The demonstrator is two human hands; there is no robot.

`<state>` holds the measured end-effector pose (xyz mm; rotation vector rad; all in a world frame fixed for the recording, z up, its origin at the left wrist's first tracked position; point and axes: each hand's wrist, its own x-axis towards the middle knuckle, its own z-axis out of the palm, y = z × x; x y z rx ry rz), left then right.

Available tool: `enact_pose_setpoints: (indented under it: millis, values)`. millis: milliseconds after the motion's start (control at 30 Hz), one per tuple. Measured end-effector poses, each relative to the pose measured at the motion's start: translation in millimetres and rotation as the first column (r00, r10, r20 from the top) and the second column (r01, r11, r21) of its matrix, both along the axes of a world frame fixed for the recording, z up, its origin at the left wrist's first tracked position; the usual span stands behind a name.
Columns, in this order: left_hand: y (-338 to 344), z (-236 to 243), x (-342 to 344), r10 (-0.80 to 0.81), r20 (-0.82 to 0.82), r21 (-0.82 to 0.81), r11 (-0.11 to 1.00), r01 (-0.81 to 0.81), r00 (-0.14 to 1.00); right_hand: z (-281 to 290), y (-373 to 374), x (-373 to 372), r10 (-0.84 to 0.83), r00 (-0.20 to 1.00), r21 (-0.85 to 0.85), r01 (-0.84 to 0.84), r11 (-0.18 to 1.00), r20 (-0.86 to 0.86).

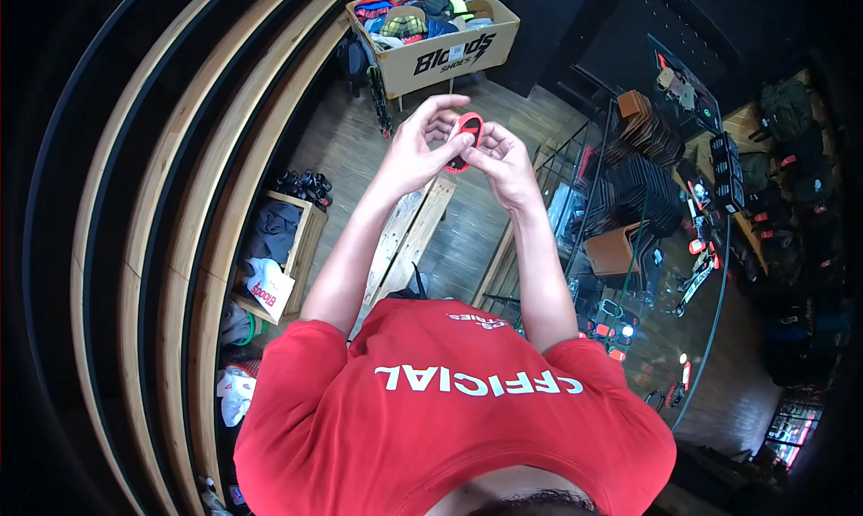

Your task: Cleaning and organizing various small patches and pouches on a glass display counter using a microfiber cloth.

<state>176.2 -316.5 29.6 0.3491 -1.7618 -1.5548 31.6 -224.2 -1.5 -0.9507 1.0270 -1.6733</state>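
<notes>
Item, nearest me: one red short-sleeved shirt with white lettering (467, 381), worn. Item: left hand (421, 146), thumb and fingers pinched on a small red-rimmed oval piece with a dark centre (470, 127); right hand (505, 161), thumb and fingertips gripping its other edge. Piece located between both hands, raised clear of the floor (517, 120). Progress, in my judgement: handling under way, setting down not yet done; whether the piece is finished, I cannot tell. Item, farthest: brown cardboard box (395, 73), filled with assorted caps (406, 23).

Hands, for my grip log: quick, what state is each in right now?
Left hand: closed on the red item.
Right hand: closed on it too.
</notes>
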Motion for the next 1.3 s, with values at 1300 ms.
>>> enact_pose_setpoints:
  millis: [1300]
  values:
    - [14, -20, 14, 0.040, 0.058, 0.040, 0.998, -0.043, 0.998, -5, 12, 13, 0.070, 0.967, 0.103, -0.046, 0.994, -0.244]
